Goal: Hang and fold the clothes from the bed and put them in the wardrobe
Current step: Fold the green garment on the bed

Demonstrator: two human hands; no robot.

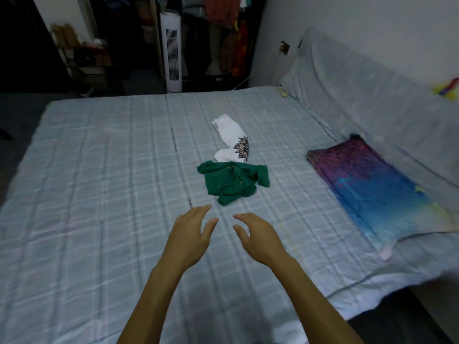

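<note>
Bed (99,170), mid-frame: limp, light green shirt (232,183); our left hand (192,234) and right hand (258,238), grips spread empty, should pinch its near edge.

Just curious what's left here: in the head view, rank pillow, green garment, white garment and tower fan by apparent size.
1. pillow
2. green garment
3. white garment and tower fan look alike; the fan stands farther away, so unranked.

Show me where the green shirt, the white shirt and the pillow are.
green shirt (229,182): head view, middle of the crumpled cloth.
white shirt (228,130): head view, plain upper part.
pillow (367,184): head view, middle of its purple and blue cover.
</note>
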